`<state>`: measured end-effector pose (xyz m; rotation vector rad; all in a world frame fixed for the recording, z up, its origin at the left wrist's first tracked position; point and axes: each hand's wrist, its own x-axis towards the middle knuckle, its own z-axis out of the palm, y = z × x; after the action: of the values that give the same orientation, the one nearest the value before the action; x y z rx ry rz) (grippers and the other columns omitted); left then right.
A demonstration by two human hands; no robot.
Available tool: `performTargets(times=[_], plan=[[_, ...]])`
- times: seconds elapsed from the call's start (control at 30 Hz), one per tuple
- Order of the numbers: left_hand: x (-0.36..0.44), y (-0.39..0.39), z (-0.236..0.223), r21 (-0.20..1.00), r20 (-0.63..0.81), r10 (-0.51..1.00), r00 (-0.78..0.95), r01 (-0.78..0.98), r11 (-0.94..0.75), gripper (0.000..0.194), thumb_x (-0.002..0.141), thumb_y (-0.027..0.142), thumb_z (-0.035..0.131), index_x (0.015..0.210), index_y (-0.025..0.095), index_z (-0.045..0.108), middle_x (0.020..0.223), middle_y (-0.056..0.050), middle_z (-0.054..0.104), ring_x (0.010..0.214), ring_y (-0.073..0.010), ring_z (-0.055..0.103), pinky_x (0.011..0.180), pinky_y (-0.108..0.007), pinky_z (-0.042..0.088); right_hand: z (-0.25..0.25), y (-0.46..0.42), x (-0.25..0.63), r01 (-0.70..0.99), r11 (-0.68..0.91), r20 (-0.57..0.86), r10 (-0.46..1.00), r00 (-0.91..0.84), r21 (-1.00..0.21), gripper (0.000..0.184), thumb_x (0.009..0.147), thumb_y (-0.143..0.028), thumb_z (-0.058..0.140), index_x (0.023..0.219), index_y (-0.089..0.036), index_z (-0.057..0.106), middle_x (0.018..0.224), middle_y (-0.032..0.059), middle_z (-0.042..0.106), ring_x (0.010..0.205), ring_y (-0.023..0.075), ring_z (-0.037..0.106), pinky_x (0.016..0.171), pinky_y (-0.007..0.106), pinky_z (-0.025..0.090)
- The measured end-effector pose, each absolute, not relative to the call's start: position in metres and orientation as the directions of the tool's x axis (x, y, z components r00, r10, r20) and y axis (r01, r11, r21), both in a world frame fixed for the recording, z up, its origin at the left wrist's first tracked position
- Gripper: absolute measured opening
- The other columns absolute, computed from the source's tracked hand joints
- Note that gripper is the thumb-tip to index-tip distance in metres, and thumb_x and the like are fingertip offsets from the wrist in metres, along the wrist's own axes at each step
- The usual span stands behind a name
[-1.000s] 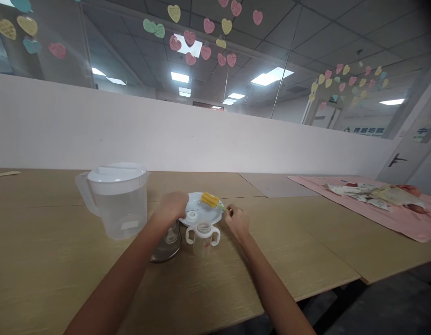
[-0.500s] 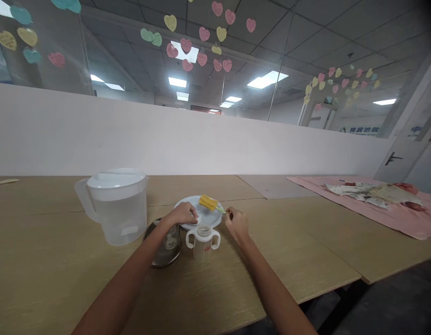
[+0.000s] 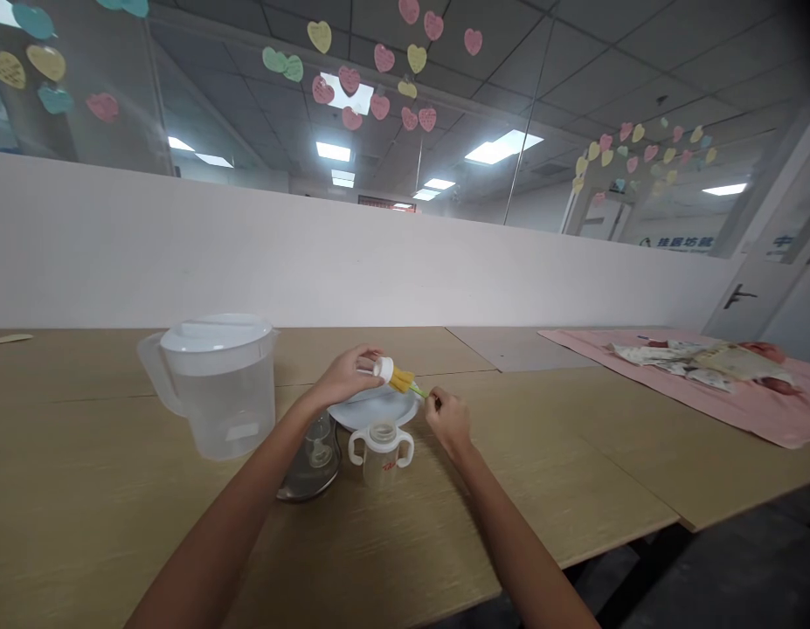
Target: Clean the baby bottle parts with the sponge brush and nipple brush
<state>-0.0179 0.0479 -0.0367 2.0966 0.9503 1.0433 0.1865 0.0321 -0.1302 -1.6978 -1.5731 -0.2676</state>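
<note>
While my left hand held white ring cap, right hand gripped green-stemmed yellow sponge brush; red lettering on two-handled bottle blurred.

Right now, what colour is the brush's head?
Yellow; the brush head shows best in the head view.

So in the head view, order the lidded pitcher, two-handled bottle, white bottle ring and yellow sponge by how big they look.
1. Lidded pitcher
2. Two-handled bottle
3. White bottle ring and yellow sponge: too alike to rank, yellow sponge partly hidden.
</note>
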Motion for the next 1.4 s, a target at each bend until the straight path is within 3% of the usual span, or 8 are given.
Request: performTargets(times=[0.17, 0.43, 0.63, 0.73, 0.87, 1.13, 1.3, 1.4], plan=[[-0.022, 0.054, -0.039, 0.55, 0.495, 0.772, 0.4, 0.543, -0.634, 0.041, 0.061, 0.018, 0.058, 0.102, 0.017, 0.057, 0.107, -0.007, 0.056, 0.091, -0.0177, 0.058, 0.082, -0.029, 0.048, -0.128, 0.029, 0.185, 0.912, 0.115, 0.654, 0.733, 0.189, -0.393, 0.026, 0.075, -0.021, 0.037, 0.065, -0.016, 0.06, 0.056, 0.0022, 0.056, 0.052, 0.0101, 0.043, 0.049, 0.023, 0.018], [-0.015, 0.029, -0.018, 0.689, 0.346, 0.743, 0.572, 0.382, -0.615, 0.05, 0.067, 0.031, 0.059, 0.114, 0.018, 0.052, 0.113, -0.006, 0.058, 0.096, -0.0184, 0.057, 0.079, -0.027, 0.047, -0.13, 0.027, 0.187, 0.875, 0.248, 0.681, 0.722, 0.12, -0.417, 0.032, 0.078, -0.02, 0.029, 0.067, -0.015, 0.058, 0.055, 0.0015, 0.054, 0.052, 0.011, 0.045, 0.051, 0.022, 0.022], [-0.036, 0.014, 0.003, 0.118, 0.335, 0.878, 0.343, 0.909, -0.4, 0.036, 0.066, 0.041, 0.056, 0.088, 0.014, 0.066, 0.086, -0.011, 0.066, 0.079, -0.026, 0.061, 0.067, -0.033, 0.046, -0.133, 0.036, 0.188, 0.918, 0.039, 0.58, 0.785, 0.216, -0.395, 0.027, 0.08, -0.024, 0.038, 0.069, -0.015, 0.061, 0.059, 0.0031, 0.057, 0.05, 0.0097, 0.041, 0.05, 0.024, 0.015], [-0.044, 0.009, 0.006, -0.001, 0.144, 0.967, 0.212, 0.977, -0.214, 0.034, 0.065, 0.044, 0.056, 0.072, 0.012, 0.067, 0.071, -0.013, 0.066, 0.072, -0.0278, 0.062, 0.063, -0.033, 0.045, -0.134, 0.04, 0.19, 0.919, -0.038, 0.54, 0.8, 0.263, -0.392, 0.027, 0.081, -0.023, 0.039, 0.07, -0.014, 0.062, 0.06, 0.0037, 0.058, 0.05, 0.009, 0.04, 0.05, 0.025, 0.013], [-0.041, 0.01, -0.008, -0.017, -0.116, 0.986, 0.117, 0.993, -0.12, 0.026, 0.049, 0.04, 0.07, 0.057, 0.016, 0.066, 0.052, -0.008, 0.063, 0.064, -0.026, 0.062, 0.058, -0.029, 0.046, -0.135, 0.04, 0.19, 0.927, -0.065, 0.528, 0.806, 0.267, -0.37, 0.027, 0.082, -0.025, 0.039, 0.071, -0.014, 0.062, 0.061, 0.0039, 0.058, 0.05, 0.0091, 0.041, 0.05, 0.025, 0.013], [-0.033, 0.023, -0.031, -0.03, -0.167, 0.982, 0.093, 0.995, -0.099, 0.025, 0.032, 0.029, 0.077, 0.05, 0.017, 0.065, 0.047, -0.006, 0.063, 0.056, -0.0262, 0.062, 0.053, -0.03, 0.047, -0.136, 0.039, 0.19, 0.923, -0.067, 0.5, 0.824, 0.265, -0.379, 0.028, 0.083, -0.026, 0.038, 0.076, -0.015, 0.063, 0.064, 0.0056, 0.06, 0.053, 0.0116, 0.047, 0.05, 0.024, 0.016], [-0.026, 0.004, -0.013, -0.033, -0.039, 0.981, 0.193, 0.98, -0.194, 0.027, 0.057, 0.034, 0.067, 0.074, 0.013, 0.068, 0.079, -0.014, 0.068, 0.075, -0.0278, 0.063, 0.064, -0.031, 0.046, -0.135, 0.036, 0.189, 0.86, 0.029, 0.614, 0.712, 0.341, -0.51, 0.031, 0.083, -0.025, 0.032, 0.087, -0.014, 0.06, 0.076, 0.0067, 0.061, 0.063, 0.0142, 0.05, 0.054, 0.023, 0.024], [-0.015, -0.012, -0.004, 0.072, -0.007, 0.924, 0.382, 0.922, -0.38, 0.038, 0.074, 0.044, 0.049, 0.092, 0.016, 0.066, 0.093, -0.012, 0.067, 0.082, -0.0234, 0.061, 0.068, -0.028, 0.044, -0.134, 0.035, 0.19, 0.818, 0.121, 0.702, 0.592, 0.396, -0.563, 0.034, 0.081, -0.021, 0.029, 0.102, -0.012, 0.055, 0.091, 0.0099, 0.058, 0.078, 0.0175, 0.052, 0.062, 0.025, 0.032]])
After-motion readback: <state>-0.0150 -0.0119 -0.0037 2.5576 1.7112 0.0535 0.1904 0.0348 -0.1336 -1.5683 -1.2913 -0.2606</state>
